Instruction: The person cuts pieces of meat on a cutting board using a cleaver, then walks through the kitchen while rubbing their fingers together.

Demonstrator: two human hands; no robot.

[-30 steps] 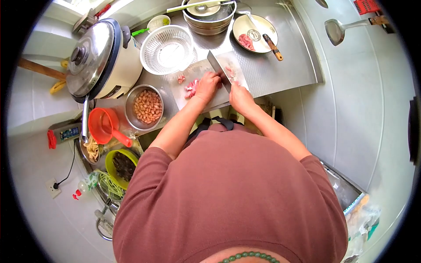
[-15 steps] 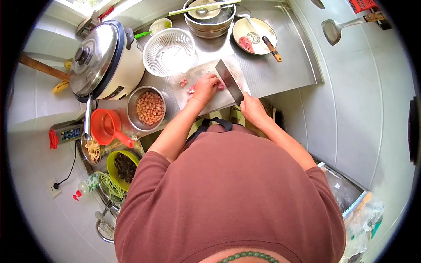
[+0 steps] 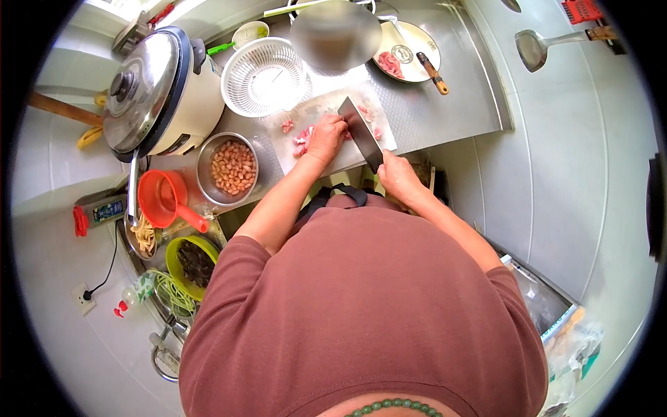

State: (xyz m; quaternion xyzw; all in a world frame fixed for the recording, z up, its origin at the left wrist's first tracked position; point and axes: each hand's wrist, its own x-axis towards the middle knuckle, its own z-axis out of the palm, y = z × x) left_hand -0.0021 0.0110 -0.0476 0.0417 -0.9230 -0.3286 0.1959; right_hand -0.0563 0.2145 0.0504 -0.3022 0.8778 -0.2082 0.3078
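My right hand (image 3: pixel 398 174) is wrapped round the handle of a cleaver (image 3: pixel 362 136), whose broad blade stands on edge over a white cutting board (image 3: pixel 379 115). Curled fingers of my left hand (image 3: pixel 326 140) press down beside the blade on raw meat (image 3: pixel 347 135), mostly hidden under the fingertips. Small pink meat pieces (image 3: pixel 300 141) lie to the left of that hand, and a separate piece (image 3: pixel 287 126) sits farther left. More bits of meat (image 3: pixel 376 132) show on the board right of the blade.
A steel bowl of peanuts (image 3: pixel 233 168) and a white plastic basket (image 3: pixel 263 76) flank the board on the left. Behind are a plate (image 3: pixel 417 48) with meat and a wooden-handled knife (image 3: pixel 432 74), and a blurred pot. Farther left stand a large cooker (image 3: pixel 187 104) and a red ladle (image 3: pixel 163 199).
The cleaver has shifted slightly left and stands closer to my left fingers. More meat shows beside my left hand and right of the blade. The view has moved a little.
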